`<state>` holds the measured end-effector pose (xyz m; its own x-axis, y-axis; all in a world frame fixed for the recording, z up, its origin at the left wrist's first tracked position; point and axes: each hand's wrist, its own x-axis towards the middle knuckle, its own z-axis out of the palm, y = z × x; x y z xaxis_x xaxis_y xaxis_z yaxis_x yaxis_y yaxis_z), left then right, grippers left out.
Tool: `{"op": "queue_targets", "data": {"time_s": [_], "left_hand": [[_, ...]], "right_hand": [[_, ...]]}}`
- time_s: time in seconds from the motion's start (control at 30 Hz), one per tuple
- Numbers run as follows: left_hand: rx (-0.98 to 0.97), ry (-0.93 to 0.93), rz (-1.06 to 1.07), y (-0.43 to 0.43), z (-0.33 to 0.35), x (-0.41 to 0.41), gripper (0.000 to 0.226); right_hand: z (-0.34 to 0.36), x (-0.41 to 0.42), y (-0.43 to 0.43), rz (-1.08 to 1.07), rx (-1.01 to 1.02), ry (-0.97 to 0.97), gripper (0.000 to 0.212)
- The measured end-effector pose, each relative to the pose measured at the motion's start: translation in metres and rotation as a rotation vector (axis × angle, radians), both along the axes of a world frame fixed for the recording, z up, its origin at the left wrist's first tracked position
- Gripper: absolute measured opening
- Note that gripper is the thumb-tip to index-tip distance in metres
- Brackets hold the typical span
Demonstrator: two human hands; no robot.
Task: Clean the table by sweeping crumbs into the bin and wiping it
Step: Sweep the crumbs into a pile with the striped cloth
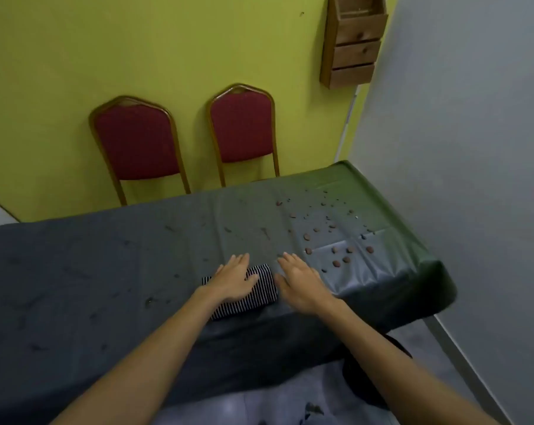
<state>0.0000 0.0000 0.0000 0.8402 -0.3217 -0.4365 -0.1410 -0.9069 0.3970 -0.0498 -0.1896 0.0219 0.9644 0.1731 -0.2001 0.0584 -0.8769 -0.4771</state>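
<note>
A folded black-and-white striped cloth [261,291] lies on the table with its dark grey-green cover [106,271], near the front edge. My left hand [233,279] rests flat on top of the cloth, fingers spread, not gripping it. My right hand [301,282] lies palm down on the cover just right of the cloth, fingers apart and holding nothing. Several brown crumbs [336,240] are scattered over the right part of the table, beyond my right hand. A dark round shape, perhaps the bin [391,351], shows on the floor under my right forearm, mostly hidden.
Two red padded chairs [137,142] [242,128] stand against the yellow wall behind the table. A wooden shelf box [353,41] hangs at the wall corner. A grey wall runs close along the table's right end. Dark smudges mark the cover's left part.
</note>
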Motion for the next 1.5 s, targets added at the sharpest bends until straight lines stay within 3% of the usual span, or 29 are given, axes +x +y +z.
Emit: {"op": "queue_targets", "data": {"time_s": [0.17, 0.4, 0.57, 0.67, 0.77, 0.87, 1.1, 1.33, 1.5], "left_hand": [[0.088, 0.027, -0.047, 0.005, -0.020, -0.012, 0.076], [0.181, -0.209, -0.117, 0.005, -0.048, -0.030, 0.113], [0.194, -0.424, -0.102, 0.008, -0.062, -0.033, 0.091], [0.262, -0.449, -0.074, 0.000, -0.058, -0.027, 0.080], [0.307, -0.357, 0.056, -0.018, -0.043, -0.012, 0.070], [0.217, -0.302, 0.244, -0.046, -0.029, 0.002, 0.065], [0.103, -0.165, 0.476, -0.128, -0.032, 0.006, 0.082], [0.137, -0.351, 0.713, -0.155, -0.056, -0.017, 0.067], [0.089, -0.396, 0.724, -0.159, -0.063, -0.016, 0.071]], "right_hand": [[-0.013, -0.009, -0.002, -0.057, -0.009, 0.061, 0.051], [-0.033, -0.019, -0.021, -0.119, -0.044, 0.083, 0.044], [-0.044, -0.020, -0.035, -0.126, -0.124, 0.076, 0.046], [-0.048, -0.018, -0.046, -0.119, -0.111, 0.099, 0.050], [-0.052, -0.013, -0.061, -0.094, -0.109, 0.101, 0.051], [-0.053, -0.002, -0.078, -0.084, -0.100, 0.079, 0.050], [-0.062, 0.022, -0.124, -0.154, -0.096, -0.095, 0.048], [-0.072, 0.039, -0.192, -0.219, -0.102, -0.118, 0.046], [-0.076, 0.050, -0.240, -0.187, -0.125, -0.120, 0.047]]}}
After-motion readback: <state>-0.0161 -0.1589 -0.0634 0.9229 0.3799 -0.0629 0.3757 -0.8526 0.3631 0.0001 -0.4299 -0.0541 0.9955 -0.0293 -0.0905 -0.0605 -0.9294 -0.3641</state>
